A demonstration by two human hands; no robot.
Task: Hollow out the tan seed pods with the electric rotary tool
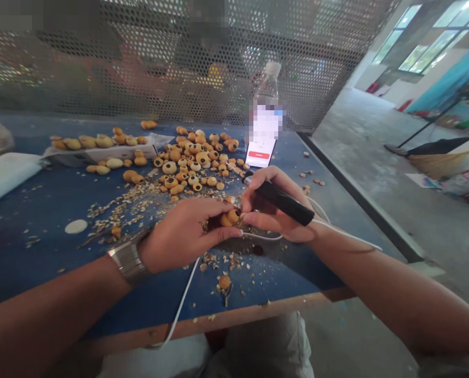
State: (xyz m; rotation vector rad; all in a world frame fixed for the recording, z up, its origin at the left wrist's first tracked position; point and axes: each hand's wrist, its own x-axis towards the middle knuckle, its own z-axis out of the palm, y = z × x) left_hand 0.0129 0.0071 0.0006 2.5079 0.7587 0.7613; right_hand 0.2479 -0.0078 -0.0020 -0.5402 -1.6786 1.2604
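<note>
My left hand [187, 228], with a metal-banded watch [128, 260] at its wrist, grips a small tan gourd [230, 217] between thumb and fingers. The gourd shows a dark opening on its right side. In my right hand [276, 207] lies a black-handled tool [284, 199], its thin tip pointing up and left, away from the gourd. My right fingertips are close beside the gourd's opening; whether they pinch anything is too small to tell. A white cable [185, 299] runs beneath both hands. Beyond them is a pile of small gourds [197, 157], many with dark round holes.
Uncut-looking gourds line a box [100, 154] at the left. Seeds and scraps [134, 207] litter the blue table [33, 273]. A lit phone [262, 142] leans by a clear bottle [268, 86] against a perforated metal screen [140, 68]. A white disc [76, 227] lies left.
</note>
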